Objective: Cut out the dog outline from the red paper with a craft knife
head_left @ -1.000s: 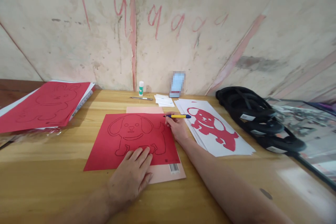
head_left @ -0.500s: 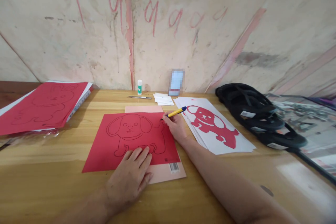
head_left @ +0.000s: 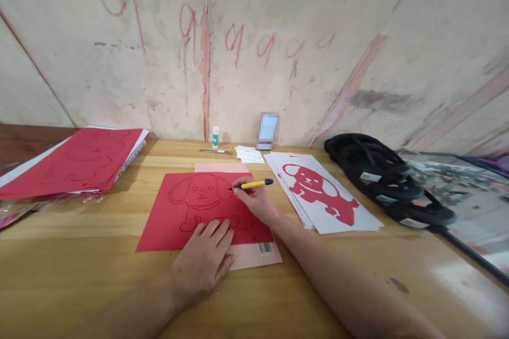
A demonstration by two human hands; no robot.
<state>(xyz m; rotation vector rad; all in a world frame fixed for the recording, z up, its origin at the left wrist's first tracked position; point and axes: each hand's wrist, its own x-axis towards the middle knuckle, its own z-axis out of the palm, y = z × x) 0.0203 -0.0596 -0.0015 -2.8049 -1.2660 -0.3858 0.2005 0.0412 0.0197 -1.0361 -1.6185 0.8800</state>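
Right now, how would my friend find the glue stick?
Follow the wooden table back to the wall. The glue stick stands upright there, left of the small white paper pile. It is the only little white tube with a green band.

Single head-worn view, forward and down, close over the wooden table [head_left: 79, 254] facing the wall [head_left: 278, 37].

my left hand [head_left: 204, 262] lies flat, palm down, fingers [head_left: 217, 233] together and stretched away from me, thumb tucked along the side. its forearm runs in from the lower left, bare. my right hand [head_left: 256, 204] sits further out, fingers curled in a writing grip around a pen [head_left: 252, 185], knuckles up, wrist bent slightly left. the right forearm comes in long and bare from the lower right corner, lying low over the surface.
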